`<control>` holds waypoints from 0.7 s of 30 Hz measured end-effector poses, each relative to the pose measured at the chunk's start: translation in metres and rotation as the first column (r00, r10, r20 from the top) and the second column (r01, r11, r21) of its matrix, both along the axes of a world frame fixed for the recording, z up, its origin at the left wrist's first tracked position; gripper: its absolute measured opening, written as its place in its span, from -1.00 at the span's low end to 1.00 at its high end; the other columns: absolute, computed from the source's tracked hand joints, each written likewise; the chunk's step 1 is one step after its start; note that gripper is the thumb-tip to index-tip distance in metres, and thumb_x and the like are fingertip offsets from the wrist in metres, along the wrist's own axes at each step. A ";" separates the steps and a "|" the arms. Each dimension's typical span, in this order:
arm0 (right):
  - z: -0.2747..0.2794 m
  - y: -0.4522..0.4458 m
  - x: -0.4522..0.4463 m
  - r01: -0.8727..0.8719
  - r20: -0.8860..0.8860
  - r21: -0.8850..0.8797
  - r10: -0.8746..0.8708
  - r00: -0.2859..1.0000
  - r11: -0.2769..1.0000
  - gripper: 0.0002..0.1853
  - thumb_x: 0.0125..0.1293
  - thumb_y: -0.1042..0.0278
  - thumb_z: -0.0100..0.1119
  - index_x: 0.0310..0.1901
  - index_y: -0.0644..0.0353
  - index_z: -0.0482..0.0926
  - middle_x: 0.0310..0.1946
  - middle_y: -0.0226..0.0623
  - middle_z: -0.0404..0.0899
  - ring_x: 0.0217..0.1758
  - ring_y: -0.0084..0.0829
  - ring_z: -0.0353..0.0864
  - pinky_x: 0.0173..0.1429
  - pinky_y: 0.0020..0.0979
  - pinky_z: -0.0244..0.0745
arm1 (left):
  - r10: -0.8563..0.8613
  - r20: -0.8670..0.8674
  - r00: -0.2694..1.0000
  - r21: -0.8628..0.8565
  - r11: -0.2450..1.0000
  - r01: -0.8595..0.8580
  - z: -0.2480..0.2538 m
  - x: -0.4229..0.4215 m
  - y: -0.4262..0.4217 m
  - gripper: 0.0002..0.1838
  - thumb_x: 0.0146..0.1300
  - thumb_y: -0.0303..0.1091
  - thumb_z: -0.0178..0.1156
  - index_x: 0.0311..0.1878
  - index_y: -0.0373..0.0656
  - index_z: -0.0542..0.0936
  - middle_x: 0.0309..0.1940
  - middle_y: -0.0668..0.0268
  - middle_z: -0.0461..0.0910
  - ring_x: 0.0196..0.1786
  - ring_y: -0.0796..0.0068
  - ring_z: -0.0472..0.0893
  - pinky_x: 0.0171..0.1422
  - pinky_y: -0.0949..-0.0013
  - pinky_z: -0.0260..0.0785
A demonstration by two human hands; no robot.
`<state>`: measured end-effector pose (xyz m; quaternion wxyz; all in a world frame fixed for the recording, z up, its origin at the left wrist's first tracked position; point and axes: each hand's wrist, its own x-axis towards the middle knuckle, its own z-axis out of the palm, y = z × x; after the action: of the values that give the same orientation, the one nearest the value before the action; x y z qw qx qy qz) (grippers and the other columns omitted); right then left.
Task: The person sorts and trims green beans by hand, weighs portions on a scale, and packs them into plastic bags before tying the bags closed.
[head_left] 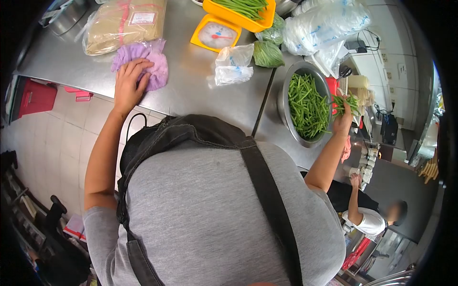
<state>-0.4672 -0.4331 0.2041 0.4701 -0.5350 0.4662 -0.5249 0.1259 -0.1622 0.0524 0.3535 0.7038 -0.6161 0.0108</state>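
My left hand point(130, 82) presses on a crumpled purple cloth point(155, 66) on the steel table, fingers bent over its near side. Off to the right, my right hand point(342, 117) is closed around a small bunch of cut green beans point(351, 104) at the outer rim of a large metal bowl point(285, 90). Many more cut green beans point(307, 107) fill that bowl. Between my hands lie a crumpled clear plastic bag point(234, 66) and a green leafy vegetable point(268, 54).
A yellow kitchen scale point(215, 33) stands beside a yellow tray point(269, 18) of long green beans. A wrapped brown package point(126, 26) lies at the back left, and bulky plastic bags point(324, 24) at the back right. Another person point(367, 217) works at a counter to the right.
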 end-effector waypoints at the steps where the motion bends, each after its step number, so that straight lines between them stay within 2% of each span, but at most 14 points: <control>1: 0.000 -0.003 -0.003 0.043 0.046 0.028 -0.044 0.998 0.999 -0.75 0.34 0.48 0.17 0.01 0.32 0.49 0.00 -0.04 0.67 0.06 -0.27 0.63 0.21 -0.30 0.44 | -0.001 -0.002 1.000 -0.002 1.000 0.001 0.001 0.000 0.000 -0.70 0.24 -0.38 0.26 0.06 0.03 0.63 0.11 0.38 0.57 0.19 0.22 0.46 0.29 0.21 0.22; 4: -0.007 -0.011 -0.012 0.081 -0.111 0.027 -0.077 0.991 0.996 -0.67 0.41 0.41 0.09 0.14 0.37 0.45 0.07 -0.01 0.63 0.12 -0.29 0.61 0.31 -0.30 0.39 | -0.002 0.000 1.000 -0.010 1.000 0.002 0.001 0.000 0.000 -0.70 0.25 -0.37 0.26 0.06 0.04 0.63 0.11 0.38 0.57 0.20 0.22 0.45 0.29 0.20 0.22; 5: -0.007 -0.010 -0.010 0.082 -0.207 0.028 -0.075 0.976 0.996 -0.65 0.42 0.43 0.07 0.16 0.43 0.43 0.04 0.01 0.65 0.15 -0.28 0.61 0.32 -0.32 0.40 | 0.000 0.001 1.000 -0.014 1.000 0.000 0.000 0.000 -0.001 -0.70 0.25 -0.37 0.26 0.06 0.04 0.64 0.11 0.38 0.57 0.20 0.22 0.45 0.30 0.20 0.22; 8: 0.002 -0.006 -0.003 0.028 0.009 0.199 -0.030 1.000 0.980 -0.66 0.42 0.45 0.06 0.15 0.44 0.42 0.07 0.03 0.63 0.19 -0.18 0.59 0.35 -0.22 0.43 | 0.005 -0.002 1.000 -0.011 1.000 -0.005 0.000 0.000 0.001 -0.70 0.25 -0.37 0.26 0.07 0.05 0.64 0.11 0.39 0.57 0.21 0.23 0.45 0.30 0.20 0.21; 11: 0.020 -0.004 0.006 0.041 0.258 0.223 -0.100 0.961 0.974 -0.87 0.38 0.50 0.11 -0.12 0.38 0.47 -0.15 -0.06 0.67 0.07 -0.07 0.63 0.30 -0.07 0.51 | -0.003 0.012 1.000 0.003 1.000 0.003 -0.001 0.001 0.001 -0.68 0.25 -0.40 0.25 0.08 0.00 0.62 0.14 0.35 0.56 0.21 0.21 0.45 0.31 0.21 0.22; 14: 0.006 -0.032 -0.027 0.074 0.448 0.200 -0.158 0.880 0.977 -0.89 0.41 0.48 0.08 -0.18 0.37 0.47 -0.31 -0.14 0.62 -0.01 -0.07 0.65 0.26 0.01 0.55 | -0.005 0.006 1.000 0.006 1.000 0.005 0.000 0.001 0.001 -0.68 0.25 -0.40 0.25 0.08 0.01 0.62 0.14 0.36 0.56 0.21 0.20 0.45 0.31 0.21 0.21; 15: -0.009 -0.051 -0.050 0.006 0.449 0.200 -0.097 0.889 0.980 -0.88 0.44 0.46 0.05 -0.26 0.31 0.46 -0.43 -0.24 0.54 -0.20 -0.17 0.64 0.20 0.01 0.59 | -0.005 0.006 1.000 0.006 1.000 0.005 -0.001 0.001 0.001 -0.69 0.25 -0.39 0.25 0.08 0.02 0.63 0.13 0.37 0.56 0.21 0.21 0.45 0.31 0.21 0.21; 18: 0.001 -0.049 -0.035 -0.030 0.566 0.237 -0.113 0.816 0.971 -0.85 0.43 0.46 0.08 -0.34 0.27 0.43 -0.46 -0.28 0.51 -0.36 -0.27 0.56 0.08 -0.11 0.64 | 0.005 0.006 1.000 0.000 1.000 -0.005 -0.001 0.002 0.000 -0.70 0.25 -0.36 0.26 0.07 0.05 0.64 0.12 0.40 0.56 0.21 0.23 0.44 0.30 0.20 0.21; 19: 0.004 -0.052 -0.033 0.000 0.558 0.249 -0.144 0.817 0.969 -0.84 0.44 0.46 0.07 -0.33 0.21 0.37 -0.52 -0.29 0.40 -0.37 -0.33 0.47 -0.06 -0.20 0.57 | 0.006 0.007 1.000 0.000 1.000 -0.006 0.000 0.001 0.001 -0.70 0.25 -0.36 0.26 0.07 0.05 0.64 0.12 0.40 0.56 0.21 0.23 0.44 0.29 0.20 0.21; 21: 0.012 -0.061 -0.028 -0.004 0.455 0.325 -0.153 0.877 0.946 -0.85 0.43 0.46 0.10 -0.32 0.18 0.37 -0.52 -0.32 0.39 -0.43 -0.40 0.43 -0.22 -0.31 0.51 | 0.002 0.004 1.000 -0.002 1.000 -0.002 0.000 0.001 0.001 -0.70 0.25 -0.36 0.26 0.06 0.05 0.64 0.12 0.40 0.56 0.21 0.23 0.45 0.29 0.20 0.21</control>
<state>-0.4950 -0.4944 0.2161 0.6284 -0.2890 0.4353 -0.5763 0.1272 -0.1612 0.0525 0.3528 0.7041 -0.6161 0.0131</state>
